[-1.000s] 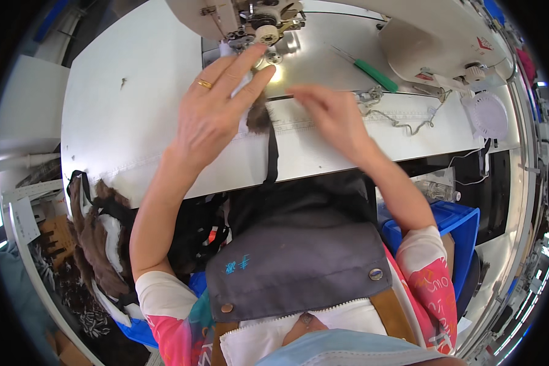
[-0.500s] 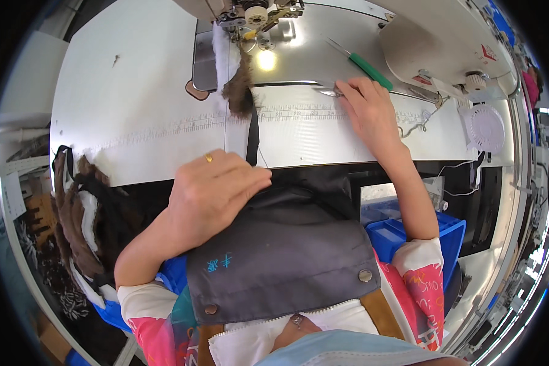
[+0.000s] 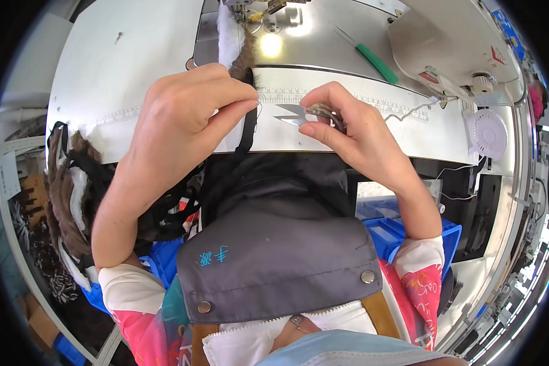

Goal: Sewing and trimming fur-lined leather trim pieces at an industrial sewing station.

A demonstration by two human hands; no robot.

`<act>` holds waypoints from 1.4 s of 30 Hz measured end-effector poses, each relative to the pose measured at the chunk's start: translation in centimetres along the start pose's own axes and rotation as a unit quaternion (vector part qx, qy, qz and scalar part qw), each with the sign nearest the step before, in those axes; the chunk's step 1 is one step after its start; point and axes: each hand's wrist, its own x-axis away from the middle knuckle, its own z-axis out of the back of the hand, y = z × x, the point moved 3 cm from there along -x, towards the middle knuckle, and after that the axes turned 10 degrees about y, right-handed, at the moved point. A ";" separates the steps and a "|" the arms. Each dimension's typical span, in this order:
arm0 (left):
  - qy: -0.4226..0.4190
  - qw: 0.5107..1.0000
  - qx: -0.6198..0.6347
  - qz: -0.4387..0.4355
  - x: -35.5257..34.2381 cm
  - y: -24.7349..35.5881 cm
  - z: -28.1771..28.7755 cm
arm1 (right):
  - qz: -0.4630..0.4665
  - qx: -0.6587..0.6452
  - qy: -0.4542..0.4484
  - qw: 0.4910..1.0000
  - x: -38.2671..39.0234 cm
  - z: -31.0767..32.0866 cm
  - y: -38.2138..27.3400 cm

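Pinched between thumb and forefinger of my left hand (image 3: 180, 116) is a thin thread, its loose end curling just past the fingertips. My right hand (image 3: 363, 137) is closed around small metal thread snips (image 3: 291, 116). Their parted blades point left toward the thread, a short gap away. Beside my left fingertips a black strap (image 3: 248, 125) hangs down over the table's front edge. It runs from a brown fur strip with a white side (image 3: 229, 39), which lies under the sewing machine's needle area, partly behind my left hand.
A green-handled awl (image 3: 375, 63) lies on the metal machine bed, near the machine body (image 3: 436, 39). A small white fan (image 3: 488, 133) stands at the right table end. Fur pieces with black straps (image 3: 73, 183) hang at the left. Blue bins (image 3: 448, 235) sit below the table.
My right hand has picked up the snips from the table and brought them left and nearer. My left hand has risen from the table edge to beside the strap, now pinching thread.
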 end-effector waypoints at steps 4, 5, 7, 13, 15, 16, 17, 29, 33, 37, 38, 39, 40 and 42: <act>-0.003 1.000 -0.011 -0.015 -0.3 0.3 -0.2 | 0.018 -0.016 0.010 1.000 -0.7 -0.5 -0.5; 0.001 1.000 -0.003 -0.022 -0.3 0.3 -0.3 | 0.018 -0.016 0.009 1.000 -0.9 -0.9 -0.6; 0.007 1.000 0.006 -0.030 -0.2 0.3 -0.2 | 0.058 -0.048 0.032 0.997 -1.2 -1.6 -0.8; 0.023 0.987 0.079 0.135 -0.2 -2.8 1.2 | 0.064 0.282 0.159 0.944 0.1 0.7 5.7; 0.108 0.976 0.116 0.149 -0.3 -6.1 1.7 | 0.131 0.316 0.155 0.927 0.8 1.8 5.8; 0.114 0.975 0.110 0.158 -0.3 -7.7 1.7 | 0.196 0.340 0.155 0.907 1.2 2.2 5.8; 0.144 0.976 0.076 0.145 -0.4 -9.3 2.0 | 0.176 0.254 0.181 0.934 1.5 4.5 5.9; 0.014 0.979 0.080 0.187 -6.4 -13.9 -2.6 | -0.221 -0.052 0.514 0.827 0.5 50.5 22.8; 0.026 0.982 0.031 0.187 -5.9 -14.1 -2.4 | -0.063 -0.230 0.569 0.787 4.4 42.3 24.6; 0.070 0.975 0.071 0.200 -6.4 -13.5 -2.7 | -0.135 -0.187 0.614 0.755 6.0 45.4 23.7; 0.060 0.958 0.107 0.260 -6.6 -13.1 -2.7 | -0.165 -0.149 0.605 0.765 6.0 47.5 23.2; 0.058 0.957 0.110 0.261 -6.6 -12.4 -2.8 | -0.167 -0.145 0.605 0.765 6.0 49.0 23.3; 0.090 0.970 0.029 0.223 -6.6 -11.6 -2.5 | -0.177 -0.113 0.591 0.779 5.2 49.4 23.1; 0.119 0.975 -0.048 0.182 -6.6 -11.4 -2.4 | -0.172 -0.083 0.583 0.789 4.6 49.7 22.9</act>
